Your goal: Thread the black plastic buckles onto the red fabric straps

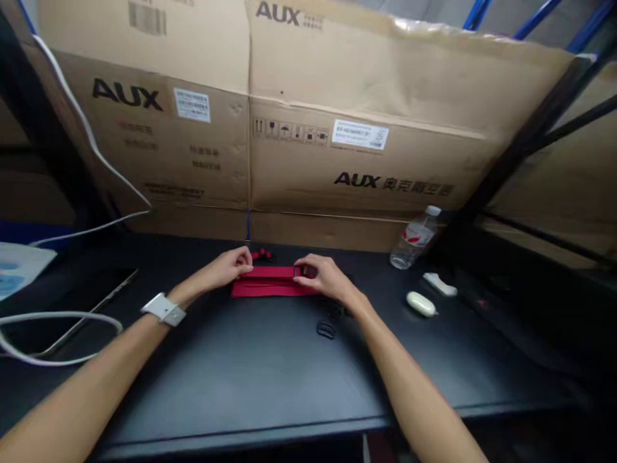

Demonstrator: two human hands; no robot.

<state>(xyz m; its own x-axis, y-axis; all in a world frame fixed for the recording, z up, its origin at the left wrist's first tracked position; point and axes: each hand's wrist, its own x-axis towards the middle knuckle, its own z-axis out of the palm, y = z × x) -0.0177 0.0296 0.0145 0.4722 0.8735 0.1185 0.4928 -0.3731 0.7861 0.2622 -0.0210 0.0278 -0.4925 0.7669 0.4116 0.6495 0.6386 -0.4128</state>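
Observation:
A red webbing strap (272,272) stretches between my two hands above the black table. My left hand (230,266) pinches its left end, thumb and fingers together. At its other end, my right hand (325,276) grips a small black buckle (297,271) with the strap at it; the fingers partly cover the buckle. Another layer of red strap (270,290) lies just below, and whether it is the same piece I cannot tell. Behind the strap are small red and black pieces (263,254). Black plastic buckles (326,330) lie near my right wrist.
Large cardboard boxes (299,71) wall off the back of the table (250,379). To the right stand a plastic bottle (414,238), a white oval case (421,304) and a small white object (440,284). A dark tablet-like device (96,289) and white cable (62,316) lie left.

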